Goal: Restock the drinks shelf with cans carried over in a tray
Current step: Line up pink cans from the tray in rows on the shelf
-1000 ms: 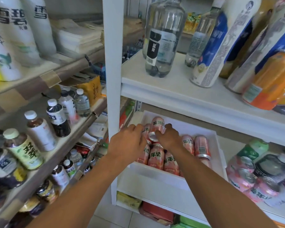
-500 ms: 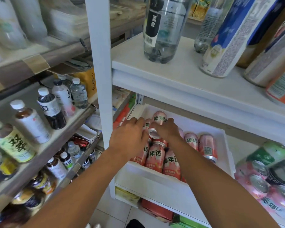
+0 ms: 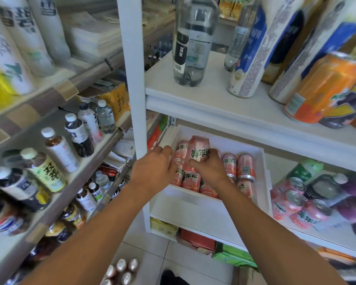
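Note:
A white tray (image 3: 203,204) sits on the middle shelf, holding several pink cans (image 3: 245,165) lying on their sides. My right hand (image 3: 210,167) is closed on one pink can (image 3: 198,150) with green lettering, raised above the others. My left hand (image 3: 152,169) lies over the cans at the tray's left side, its fingers curled down and hidden behind the knuckles. Several more pink cans (image 3: 296,200) lie on the same shelf to the tray's right.
The white upright post (image 3: 132,79) stands just left of the tray. The upper shelf (image 3: 224,112) close overhead carries a clear bottle (image 3: 193,42) and an orange can (image 3: 325,87). Bottles (image 3: 78,138) line the left shelves. Cans (image 3: 121,270) stand on the floor.
My right hand has lifted one pink can up out of the pile. My left hand stays on the cans at the tray's left. The camera has shifted a little.

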